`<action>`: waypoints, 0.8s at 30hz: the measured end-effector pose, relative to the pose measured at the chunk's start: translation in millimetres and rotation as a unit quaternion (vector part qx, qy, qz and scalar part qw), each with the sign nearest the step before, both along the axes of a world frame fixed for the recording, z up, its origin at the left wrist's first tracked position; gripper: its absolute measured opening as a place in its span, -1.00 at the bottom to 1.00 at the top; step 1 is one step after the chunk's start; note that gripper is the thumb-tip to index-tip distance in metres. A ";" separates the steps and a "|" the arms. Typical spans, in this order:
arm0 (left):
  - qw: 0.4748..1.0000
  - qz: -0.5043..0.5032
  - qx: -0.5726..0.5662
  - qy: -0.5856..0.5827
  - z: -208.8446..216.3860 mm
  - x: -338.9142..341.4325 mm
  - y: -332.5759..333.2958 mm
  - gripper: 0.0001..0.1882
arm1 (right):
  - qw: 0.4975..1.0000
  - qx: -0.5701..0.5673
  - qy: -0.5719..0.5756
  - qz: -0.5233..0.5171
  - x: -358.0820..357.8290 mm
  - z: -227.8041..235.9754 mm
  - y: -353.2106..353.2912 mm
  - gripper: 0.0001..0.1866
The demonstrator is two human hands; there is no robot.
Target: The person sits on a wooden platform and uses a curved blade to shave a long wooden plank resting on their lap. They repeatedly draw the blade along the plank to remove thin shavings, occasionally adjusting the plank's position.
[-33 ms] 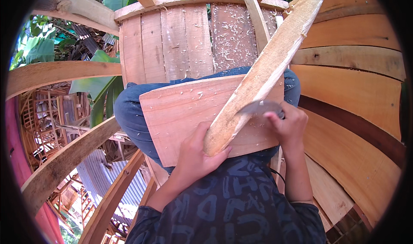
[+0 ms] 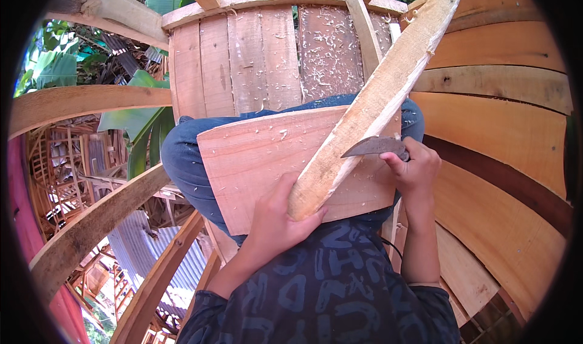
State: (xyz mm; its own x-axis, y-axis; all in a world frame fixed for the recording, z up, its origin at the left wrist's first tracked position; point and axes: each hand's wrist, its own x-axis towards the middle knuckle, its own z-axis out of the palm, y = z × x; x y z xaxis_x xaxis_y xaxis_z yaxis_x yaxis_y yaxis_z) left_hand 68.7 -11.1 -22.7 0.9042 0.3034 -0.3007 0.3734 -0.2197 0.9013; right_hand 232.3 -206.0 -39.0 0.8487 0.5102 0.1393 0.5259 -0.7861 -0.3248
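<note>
A long pale strip of wood (image 2: 370, 110) slants from my lap up to the far right, its right edge rough and freshly cut. My left hand (image 2: 278, 219) is closed around its rounded near end. In my right hand (image 2: 416, 168) is a curved, dark-bladed knife (image 2: 378, 146); the fingers wrap its handle, which is mostly hidden. The blade points left and lies over the strip's right edge; whether it touches the wood I cannot tell. Beneath the strip, a broad reddish board (image 2: 261, 156) rests across my crossed legs, with small shavings on it.
Ahead is a plank floor (image 2: 246, 58) strewn with curled shavings. A plank wall (image 2: 492, 119) rises close on the right. Wooden rails (image 2: 91, 104) run along the left, with corrugated metal sheets (image 2: 155, 247) below and banana leaves (image 2: 143, 122) beyond. A thin batten (image 2: 363, 28) leans at the far side.
My right hand and the knife have moved a little up and to the right along the strip. The blade shows more fully now. My left hand and the strip stay nearly still.
</note>
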 end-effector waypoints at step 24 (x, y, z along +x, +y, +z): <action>0.999 -0.010 -0.027 0.034 0.9 -3.4 3.0 -0.45 | 0.968 0.135 0.132 -0.163 35.8 36.0 -49.7 -0.31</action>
State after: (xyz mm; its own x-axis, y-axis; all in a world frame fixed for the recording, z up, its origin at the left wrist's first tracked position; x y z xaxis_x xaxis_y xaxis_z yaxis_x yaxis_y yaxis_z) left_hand 65.2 -8.1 -21.8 0.8869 0.2661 -0.3777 0.4305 -0.1790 0.8847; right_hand 268.1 -255.6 -3.0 0.9828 0.1843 -0.0130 0.1349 -0.7641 -0.6308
